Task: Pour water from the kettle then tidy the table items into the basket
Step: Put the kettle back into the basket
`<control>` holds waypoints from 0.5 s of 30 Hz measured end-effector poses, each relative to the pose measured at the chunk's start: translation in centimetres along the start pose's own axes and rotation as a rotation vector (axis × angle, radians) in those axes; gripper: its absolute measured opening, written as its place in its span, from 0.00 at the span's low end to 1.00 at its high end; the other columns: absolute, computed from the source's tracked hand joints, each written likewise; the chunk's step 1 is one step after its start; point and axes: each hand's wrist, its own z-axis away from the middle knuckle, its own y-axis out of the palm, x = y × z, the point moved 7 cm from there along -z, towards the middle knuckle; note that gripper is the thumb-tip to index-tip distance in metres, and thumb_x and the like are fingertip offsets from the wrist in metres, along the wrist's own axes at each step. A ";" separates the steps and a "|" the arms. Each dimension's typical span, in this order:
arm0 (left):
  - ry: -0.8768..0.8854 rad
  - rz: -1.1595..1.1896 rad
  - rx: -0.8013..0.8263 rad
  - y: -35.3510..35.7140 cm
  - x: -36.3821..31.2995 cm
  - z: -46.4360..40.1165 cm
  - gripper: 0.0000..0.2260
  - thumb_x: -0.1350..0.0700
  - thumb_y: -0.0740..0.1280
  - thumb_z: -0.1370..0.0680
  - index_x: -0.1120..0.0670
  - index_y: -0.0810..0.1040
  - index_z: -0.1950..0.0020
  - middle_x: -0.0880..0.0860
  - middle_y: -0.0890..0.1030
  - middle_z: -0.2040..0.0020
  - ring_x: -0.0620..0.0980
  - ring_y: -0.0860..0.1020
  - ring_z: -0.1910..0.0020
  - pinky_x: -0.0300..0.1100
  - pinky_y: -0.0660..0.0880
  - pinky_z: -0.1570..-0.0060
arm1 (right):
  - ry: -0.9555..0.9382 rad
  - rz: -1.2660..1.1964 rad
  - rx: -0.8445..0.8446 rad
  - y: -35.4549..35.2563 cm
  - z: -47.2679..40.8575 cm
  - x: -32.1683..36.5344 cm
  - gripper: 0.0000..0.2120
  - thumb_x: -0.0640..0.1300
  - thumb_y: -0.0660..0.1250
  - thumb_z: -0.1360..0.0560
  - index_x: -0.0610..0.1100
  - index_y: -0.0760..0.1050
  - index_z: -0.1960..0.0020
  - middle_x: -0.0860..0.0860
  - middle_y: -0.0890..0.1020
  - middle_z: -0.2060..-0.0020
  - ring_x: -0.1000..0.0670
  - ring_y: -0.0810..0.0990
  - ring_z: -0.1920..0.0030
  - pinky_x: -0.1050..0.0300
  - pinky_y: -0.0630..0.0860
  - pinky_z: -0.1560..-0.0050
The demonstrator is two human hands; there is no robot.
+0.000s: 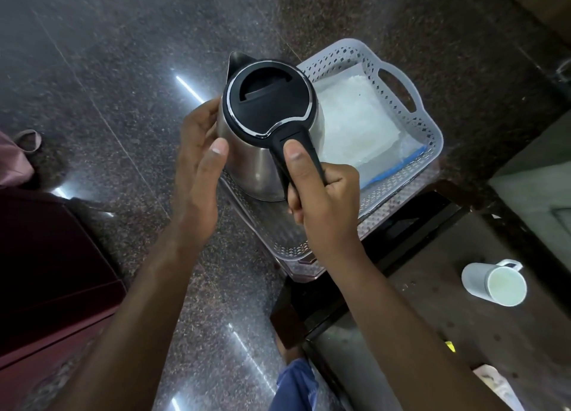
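Kettle (265,126): it is standing upright in the air over the near-left part of the basket, with the black lid closed and the spout pointing to the far left.

Right hand (321,200): it is closing fully around the black handle (296,154) of the kettle, and the thumb is lying flat along the top of the handle.

Left hand (197,175): it is staying open, the fingers are spreading along the steel side of the kettle and touching it, and the thumb is pointing up just beside the body. It is not gripping anything.

Basket (411,151): it is a pale plastic one with patterned holes and a cut-out handle on the far right side. It is sitting at the corner of the counter (432,302), partly hanging over the edge.

Inside the basket: a flat clear bag (349,114) with white content is lying on the bottom, with a blue strip on its near right edge.

Mug (494,284): it is a white one, standing on the dark counter well apart from the basket, at the right. I cannot tell if there is water in it.

Floor (108,70): it is dark speckled stone, shining with reflections of light, and it is showing below the kettle and the arms.
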 end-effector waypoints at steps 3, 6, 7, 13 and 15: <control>-0.035 0.006 -0.013 0.2 0.1 0.2 0.26 0.54 0.55 0.12 0.69 0.63 0.19 0.65 0.73 0.21 0.60 0.73 0.21 0.60 0.71 0.22 | 0.011 -0.018 0.025 -0.1 -0.1 -0.1 0.35 0.61 0.67 0.23 0.32 0.70 0.73 0.36 0.72 0.79 0.41 0.71 0.79 0.50 0.67 0.76; -0.079 0.006 -0.057 0.3 -0.1 0.5 0.23 0.55 0.53 0.11 0.66 0.66 0.19 0.64 0.74 0.23 0.62 0.74 0.22 0.66 0.71 0.23 | 0.042 -0.028 0.075 -0.2 0.0 -0.3 0.33 0.59 0.68 0.21 0.34 0.73 0.73 0.43 0.74 0.80 0.50 0.74 0.80 0.59 0.70 0.74; -0.082 0.013 -0.084 0.2 -0.4 0.4 0.23 0.54 0.53 0.11 0.66 0.68 0.20 0.65 0.76 0.24 0.61 0.76 0.24 0.64 0.72 0.24 | 0.056 -0.019 0.095 -0.2 -0.1 -0.2 0.34 0.61 0.67 0.21 0.33 0.74 0.72 0.43 0.75 0.80 0.50 0.76 0.79 0.59 0.72 0.73; 0.102 0.028 -0.181 1.2 -6.2 -1.2 0.17 0.62 0.57 0.11 0.70 0.69 0.24 0.50 0.79 0.33 0.39 0.80 0.32 0.39 0.76 0.31 | 0.024 0.267 0.124 -2.7 -0.6 1.0 0.36 0.73 0.62 0.24 0.41 0.75 0.71 0.44 0.79 0.75 0.41 0.77 0.72 0.42 0.75 0.66; 0.171 0.008 -0.184 1.8 -8.4 -1.6 0.17 0.62 0.61 0.12 0.67 0.69 0.23 0.51 0.78 0.32 0.39 0.79 0.31 0.39 0.75 0.30 | 0.004 0.342 0.075 -4.4 -0.8 1.3 0.36 0.74 0.61 0.24 0.43 0.77 0.68 0.47 0.82 0.72 0.47 0.80 0.69 0.46 0.77 0.63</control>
